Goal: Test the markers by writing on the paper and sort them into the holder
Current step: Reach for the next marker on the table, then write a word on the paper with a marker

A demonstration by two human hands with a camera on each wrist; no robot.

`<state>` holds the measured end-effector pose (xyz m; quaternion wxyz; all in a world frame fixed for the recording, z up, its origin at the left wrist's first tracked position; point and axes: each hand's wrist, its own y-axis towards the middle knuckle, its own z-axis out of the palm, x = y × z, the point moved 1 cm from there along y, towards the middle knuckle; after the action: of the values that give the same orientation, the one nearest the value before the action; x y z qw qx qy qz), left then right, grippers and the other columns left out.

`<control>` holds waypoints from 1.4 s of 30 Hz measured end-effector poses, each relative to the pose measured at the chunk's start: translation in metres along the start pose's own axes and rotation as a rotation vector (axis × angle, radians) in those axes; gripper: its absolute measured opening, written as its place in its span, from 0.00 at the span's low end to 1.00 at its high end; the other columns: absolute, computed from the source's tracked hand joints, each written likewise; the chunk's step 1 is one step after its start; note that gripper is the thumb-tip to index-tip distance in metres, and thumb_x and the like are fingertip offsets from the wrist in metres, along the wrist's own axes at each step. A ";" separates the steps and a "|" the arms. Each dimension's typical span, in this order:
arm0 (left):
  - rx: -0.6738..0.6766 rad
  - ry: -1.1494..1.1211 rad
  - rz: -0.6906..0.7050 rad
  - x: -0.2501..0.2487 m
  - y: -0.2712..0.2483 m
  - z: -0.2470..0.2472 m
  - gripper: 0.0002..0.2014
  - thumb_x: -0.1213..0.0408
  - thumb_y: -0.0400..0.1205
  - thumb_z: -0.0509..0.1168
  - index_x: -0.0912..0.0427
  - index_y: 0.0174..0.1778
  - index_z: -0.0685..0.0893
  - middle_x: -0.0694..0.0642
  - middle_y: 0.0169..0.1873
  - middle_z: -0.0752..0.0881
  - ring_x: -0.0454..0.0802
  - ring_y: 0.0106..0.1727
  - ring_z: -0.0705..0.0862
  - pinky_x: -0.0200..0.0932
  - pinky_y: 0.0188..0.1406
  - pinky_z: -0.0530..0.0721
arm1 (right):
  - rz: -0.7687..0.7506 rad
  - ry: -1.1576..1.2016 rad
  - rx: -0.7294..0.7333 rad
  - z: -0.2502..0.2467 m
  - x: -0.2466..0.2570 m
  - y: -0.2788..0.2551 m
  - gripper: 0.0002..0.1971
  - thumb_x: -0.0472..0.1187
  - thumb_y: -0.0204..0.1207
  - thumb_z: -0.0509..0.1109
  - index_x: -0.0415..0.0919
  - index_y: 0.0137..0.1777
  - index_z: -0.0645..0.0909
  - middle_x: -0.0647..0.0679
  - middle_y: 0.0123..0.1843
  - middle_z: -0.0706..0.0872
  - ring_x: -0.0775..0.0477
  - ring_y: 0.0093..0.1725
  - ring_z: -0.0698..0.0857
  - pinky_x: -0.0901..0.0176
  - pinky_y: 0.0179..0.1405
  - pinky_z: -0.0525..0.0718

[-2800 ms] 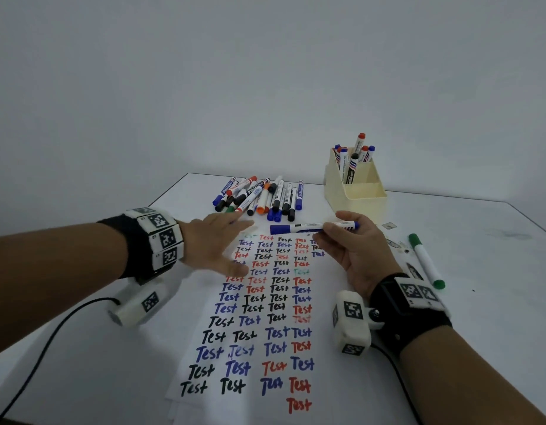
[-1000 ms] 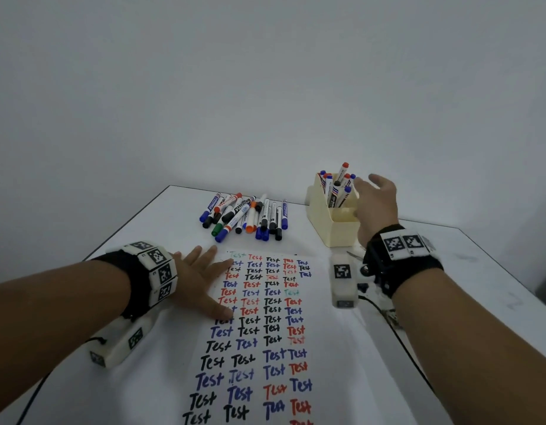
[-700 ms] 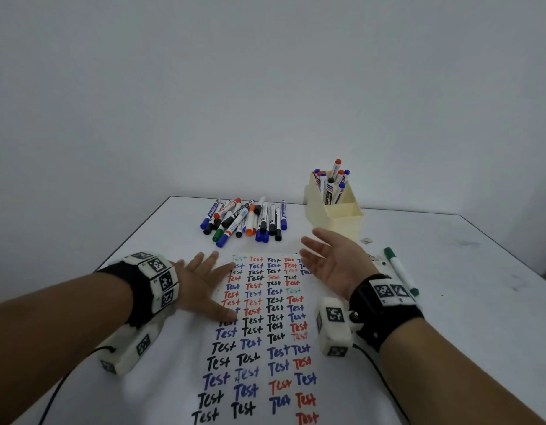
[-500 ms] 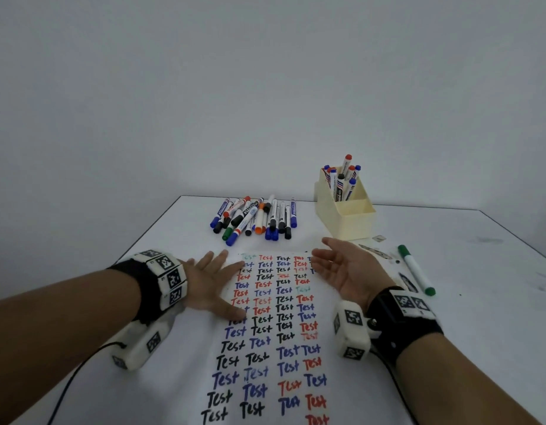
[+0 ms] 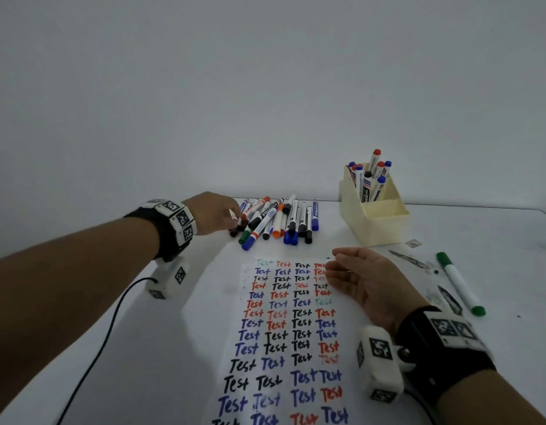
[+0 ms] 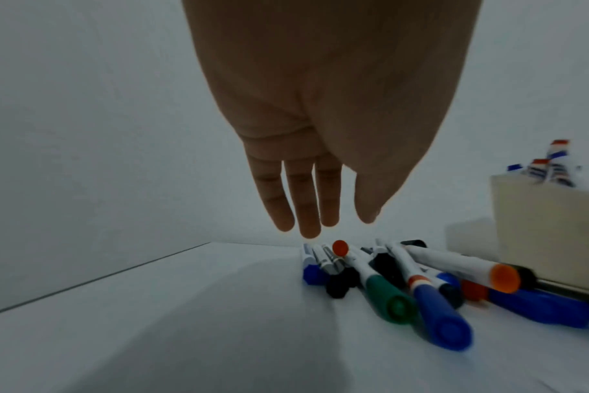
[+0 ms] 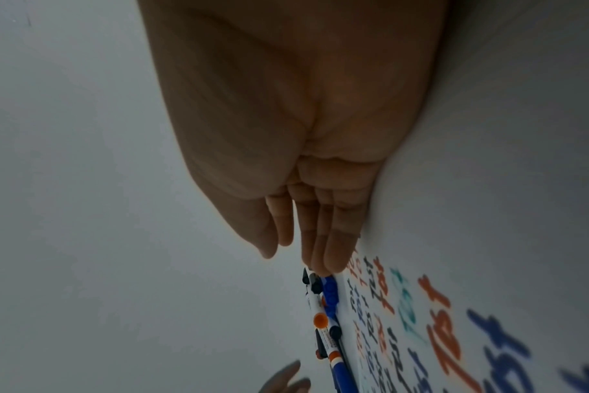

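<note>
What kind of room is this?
Probably a plain test workspace: a bare white table against a blank wall, a paper filled with "Test", and loose markers.

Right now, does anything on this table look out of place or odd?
One green-capped white marker lies alone on the white table right of the cream plastic holder, apart from the marker pile. Dark scraps lie scattered beside it. Nothing looks spilled.

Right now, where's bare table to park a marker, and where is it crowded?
Bare: the table left of the paper, crossed only by the wrist cable; also far right, past the green marker. Crowded: the marker pile, where the left hand reaches, and the strip between holder and green marker, littered with scraps.
</note>
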<state>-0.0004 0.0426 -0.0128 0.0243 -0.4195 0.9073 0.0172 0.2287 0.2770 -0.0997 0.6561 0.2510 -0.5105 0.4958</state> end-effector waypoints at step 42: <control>-0.538 -0.226 0.240 -0.064 -0.032 -0.037 0.10 0.53 0.86 0.64 0.50 0.45 0.89 0.45 0.35 0.85 0.39 0.40 0.80 0.28 0.38 0.70 | -0.097 -0.032 0.080 0.000 0.000 -0.003 0.17 0.33 0.79 0.77 0.49 0.65 0.88 0.41 0.43 0.90 0.48 0.40 0.88 0.59 0.45 0.89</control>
<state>0.0643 0.0681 0.0272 0.0109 -0.2962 0.9048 0.3059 0.2314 0.2762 -0.0990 0.6606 0.3094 -0.4880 0.4792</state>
